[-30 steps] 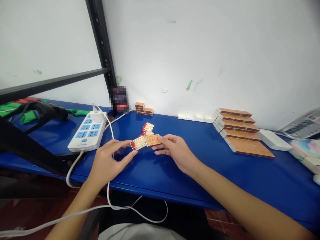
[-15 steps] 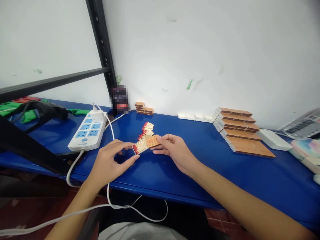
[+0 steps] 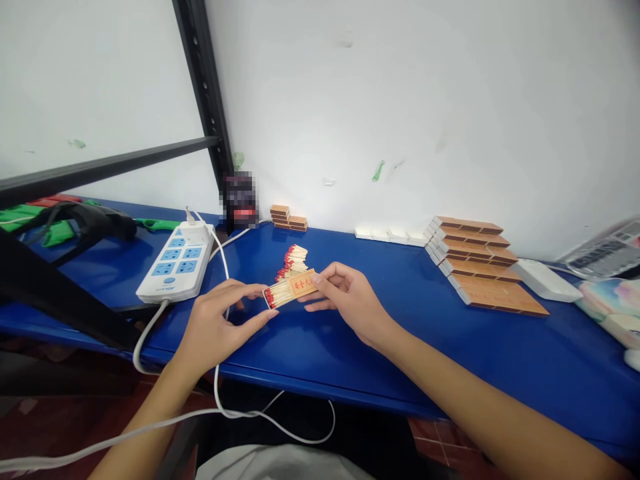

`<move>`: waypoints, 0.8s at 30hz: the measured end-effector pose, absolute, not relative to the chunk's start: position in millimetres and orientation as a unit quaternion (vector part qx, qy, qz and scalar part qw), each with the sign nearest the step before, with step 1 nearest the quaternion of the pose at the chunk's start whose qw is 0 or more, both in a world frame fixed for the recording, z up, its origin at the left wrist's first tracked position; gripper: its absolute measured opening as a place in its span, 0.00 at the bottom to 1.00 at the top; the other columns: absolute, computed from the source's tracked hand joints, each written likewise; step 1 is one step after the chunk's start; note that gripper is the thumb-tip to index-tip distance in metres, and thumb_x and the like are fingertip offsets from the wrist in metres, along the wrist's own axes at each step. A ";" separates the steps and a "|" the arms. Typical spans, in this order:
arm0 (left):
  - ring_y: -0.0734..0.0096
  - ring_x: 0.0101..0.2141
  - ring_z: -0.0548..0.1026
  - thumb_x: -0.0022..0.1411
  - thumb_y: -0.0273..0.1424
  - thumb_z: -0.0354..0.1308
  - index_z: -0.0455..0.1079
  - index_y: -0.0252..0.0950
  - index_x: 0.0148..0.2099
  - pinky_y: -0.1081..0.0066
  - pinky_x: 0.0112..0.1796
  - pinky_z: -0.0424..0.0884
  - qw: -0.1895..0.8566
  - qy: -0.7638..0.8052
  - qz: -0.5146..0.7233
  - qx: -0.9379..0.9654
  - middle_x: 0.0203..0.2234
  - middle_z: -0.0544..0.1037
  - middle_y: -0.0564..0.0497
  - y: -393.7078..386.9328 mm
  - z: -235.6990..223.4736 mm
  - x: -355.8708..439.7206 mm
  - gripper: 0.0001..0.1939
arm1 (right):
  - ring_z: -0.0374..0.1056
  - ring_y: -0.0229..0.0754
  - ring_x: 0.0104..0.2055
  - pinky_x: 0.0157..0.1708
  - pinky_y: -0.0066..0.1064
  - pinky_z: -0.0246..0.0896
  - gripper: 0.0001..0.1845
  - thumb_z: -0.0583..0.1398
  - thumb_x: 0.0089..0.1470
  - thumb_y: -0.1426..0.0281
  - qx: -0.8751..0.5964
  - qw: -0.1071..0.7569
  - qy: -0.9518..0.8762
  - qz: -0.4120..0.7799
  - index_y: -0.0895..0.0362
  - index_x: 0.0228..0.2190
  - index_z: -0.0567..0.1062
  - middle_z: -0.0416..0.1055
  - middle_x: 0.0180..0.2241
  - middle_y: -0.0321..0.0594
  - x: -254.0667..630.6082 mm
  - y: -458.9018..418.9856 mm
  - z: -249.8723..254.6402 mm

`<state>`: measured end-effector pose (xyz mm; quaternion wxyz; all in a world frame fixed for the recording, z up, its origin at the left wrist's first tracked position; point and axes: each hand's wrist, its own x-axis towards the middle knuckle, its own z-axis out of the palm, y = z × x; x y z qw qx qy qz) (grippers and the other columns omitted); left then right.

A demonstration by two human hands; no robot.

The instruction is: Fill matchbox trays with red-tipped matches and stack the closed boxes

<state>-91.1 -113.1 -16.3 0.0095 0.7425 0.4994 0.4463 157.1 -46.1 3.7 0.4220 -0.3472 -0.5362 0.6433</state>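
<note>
Head view: matchbox (image 3: 296,288) between left fingers (image 3: 257,323) and right fingers (image 3: 329,287)

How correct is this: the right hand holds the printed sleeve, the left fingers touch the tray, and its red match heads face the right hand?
The heads' direction is wrong: in the head view, the right hand holds the printed sleeve, the left fingers touch the tray, but its red match heads face the left hand.
</note>
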 end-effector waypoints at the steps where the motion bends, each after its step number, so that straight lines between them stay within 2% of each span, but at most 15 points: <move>1: 0.72 0.31 0.75 0.63 0.38 0.73 0.81 0.42 0.54 0.70 0.37 0.75 0.012 0.503 0.449 0.738 0.36 0.82 0.52 -113.3 -16.1 -91.2 0.17 | 0.83 0.47 0.37 0.37 0.36 0.83 0.27 0.74 0.51 0.49 -0.342 0.420 -0.547 0.639 0.56 0.32 0.71 0.83 0.38 0.44 157.0 -46.2 4.3; 4: 0.72 0.31 0.75 0.63 0.38 0.73 0.81 0.42 0.53 0.70 0.36 0.75 0.028 0.504 0.455 0.734 0.37 0.82 0.52 -114.1 -15.3 -91.2 0.17 | 0.84 0.48 0.36 0.35 0.37 0.82 0.27 0.73 0.53 0.49 -0.340 0.410 -0.555 0.639 0.56 0.35 0.70 0.82 0.36 0.43 156.2 -45.8 4.0; 7: 0.72 0.32 0.76 0.63 0.38 0.73 0.81 0.43 0.54 0.69 0.38 0.75 0.041 0.499 0.451 0.739 0.37 0.82 0.52 -114.7 -15.0 -91.4 0.18 | 0.84 0.48 0.35 0.35 0.37 0.83 0.29 0.73 0.53 0.49 -0.344 0.417 -0.552 0.635 0.54 0.44 0.71 0.82 0.36 0.41 154.9 -46.7 2.0; 10: 0.71 0.32 0.76 0.64 0.38 0.72 0.81 0.43 0.55 0.69 0.39 0.76 0.047 0.505 0.454 0.732 0.38 0.83 0.51 -114.6 -15.3 -92.0 0.19 | 0.83 0.45 0.36 0.36 0.38 0.83 0.34 0.71 0.56 0.50 -0.328 0.418 -0.572 0.625 0.53 0.57 0.72 0.82 0.42 0.42 153.5 -49.5 1.5; 15: 0.70 0.32 0.78 0.61 0.39 0.74 0.82 0.43 0.54 0.68 0.40 0.78 0.074 0.499 0.460 0.730 0.38 0.84 0.51 -114.1 -14.9 -92.6 0.19 | 0.80 0.46 0.47 0.42 0.39 0.84 0.30 0.67 0.61 0.51 -0.311 0.414 -0.605 0.604 0.54 0.59 0.79 0.78 0.55 0.45 152.7 -54.3 3.0; 17: 0.70 0.32 0.79 0.61 0.40 0.74 0.82 0.43 0.53 0.68 0.40 0.78 0.077 0.502 0.463 0.726 0.38 0.84 0.51 -114.0 -14.5 -92.5 0.19 | 0.80 0.47 0.49 0.44 0.40 0.84 0.33 0.66 0.63 0.52 -0.309 0.402 -0.608 0.611 0.52 0.64 0.75 0.77 0.57 0.45 152.6 -57.3 1.0; 21: 0.67 0.33 0.80 0.60 0.43 0.75 0.84 0.43 0.51 0.69 0.36 0.77 0.084 0.520 0.473 0.706 0.37 0.84 0.51 -114.2 -13.7 -92.1 0.18 | 0.80 0.46 0.50 0.45 0.38 0.83 0.46 0.62 0.67 0.52 -0.308 0.338 -0.595 0.661 0.49 0.76 0.50 0.78 0.54 0.46 151.2 -65.1 -4.8; 22: 0.67 0.33 0.80 0.59 0.43 0.75 0.84 0.43 0.50 0.69 0.35 0.76 0.087 0.522 0.475 0.703 0.35 0.84 0.51 -114.2 -13.6 -91.9 0.18 | 0.80 0.46 0.50 0.42 0.37 0.83 0.48 0.62 0.67 0.52 -0.306 0.330 -0.591 0.669 0.49 0.77 0.48 0.78 0.53 0.47 150.4 -66.7 -5.1; 24: 0.68 0.32 0.79 0.58 0.43 0.76 0.84 0.44 0.48 0.70 0.33 0.75 0.088 0.524 0.475 0.701 0.34 0.83 0.52 -114.2 -13.8 -91.6 0.18 | 0.80 0.46 0.48 0.38 0.34 0.82 0.46 0.61 0.67 0.51 -0.295 0.334 -0.581 0.681 0.51 0.76 0.50 0.78 0.51 0.48 148.8 -69.1 -3.3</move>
